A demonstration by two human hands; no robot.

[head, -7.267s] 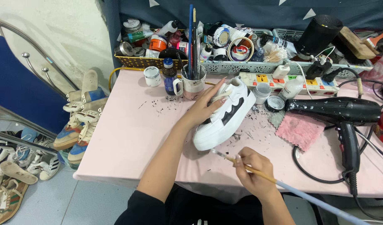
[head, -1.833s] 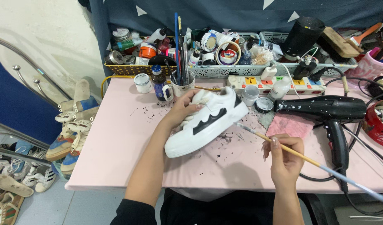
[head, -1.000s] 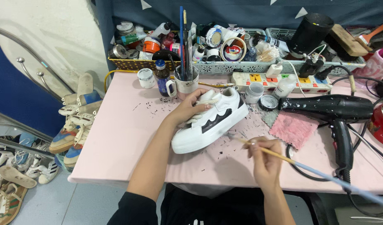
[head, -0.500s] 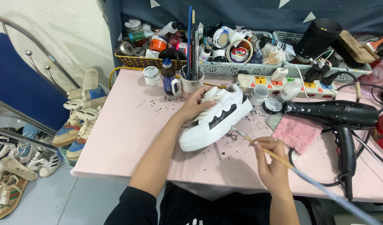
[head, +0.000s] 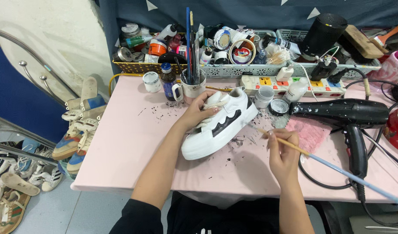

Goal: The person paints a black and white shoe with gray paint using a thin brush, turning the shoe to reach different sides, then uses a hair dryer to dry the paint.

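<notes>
Painting a white sneaker (head: 220,125) on the pink counter (head: 121,143)
L hand (head: 199,113) fingers clamp its laces; R hand (head: 283,151) fingers pinch thin brush (head: 324,162) nr the sole

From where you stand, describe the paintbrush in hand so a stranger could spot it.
Start at the pink table and find the white sneaker under the left hand. Just right, the right hand pinches a long paintbrush: tan near the tip, pale blue toward its end.

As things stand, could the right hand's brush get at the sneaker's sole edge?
Probably yes: the right hand points the brush at the sneaker, with only bare table between; the left hand grips the top.
</notes>
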